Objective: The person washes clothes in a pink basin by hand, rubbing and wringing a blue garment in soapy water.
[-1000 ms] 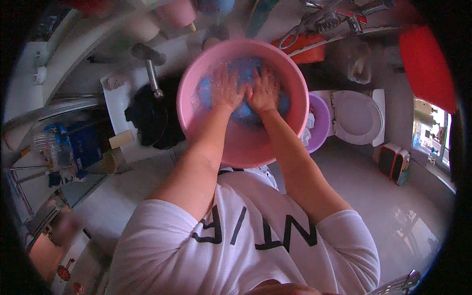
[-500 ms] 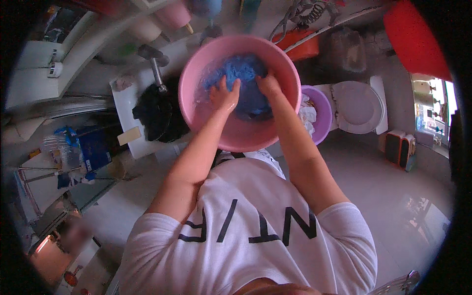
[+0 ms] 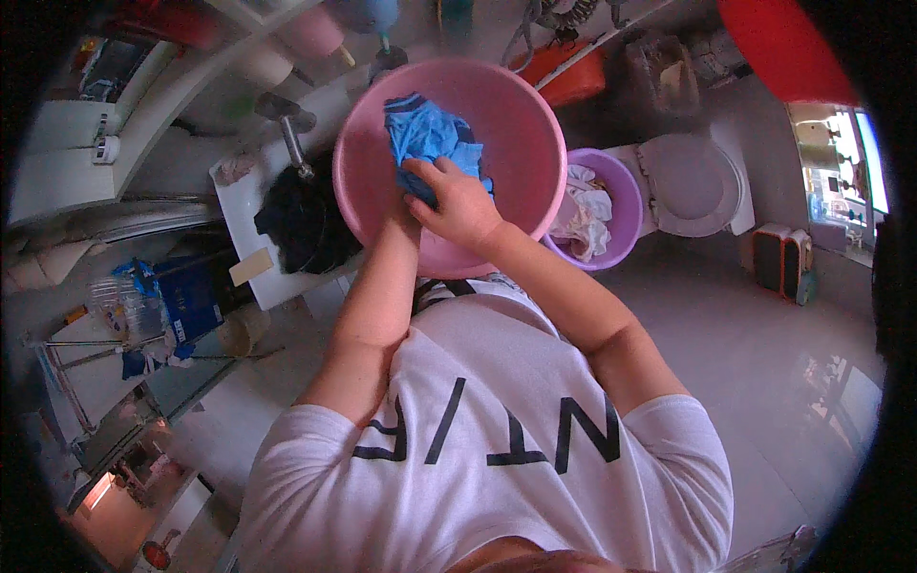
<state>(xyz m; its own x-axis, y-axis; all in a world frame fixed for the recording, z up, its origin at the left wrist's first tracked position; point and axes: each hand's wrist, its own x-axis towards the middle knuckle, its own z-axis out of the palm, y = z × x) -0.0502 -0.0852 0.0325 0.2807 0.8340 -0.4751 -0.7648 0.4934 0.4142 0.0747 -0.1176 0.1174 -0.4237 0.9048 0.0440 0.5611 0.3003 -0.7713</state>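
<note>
A blue garment with dark striped trim is bunched up in the large pink basin, toward its left side. My right hand lies across the near end of the cloth, its fingers and thumb bent around it. Beneath it is my left hand, at the same bundle; only the part near the wrist shows, and its fingers are hidden by the right hand and the cloth. My wrists cross close together over the basin's near side.
Right of the basin stands a purple tub holding white clothes, then a toilet. On the left, a white sink with a metal faucet holds dark cloth. An orange basin sits behind.
My hands were apart over the loosely spread blue garment. They have come together at the basin's left, the right crossing over the left, and the garment is now bunched up.
</note>
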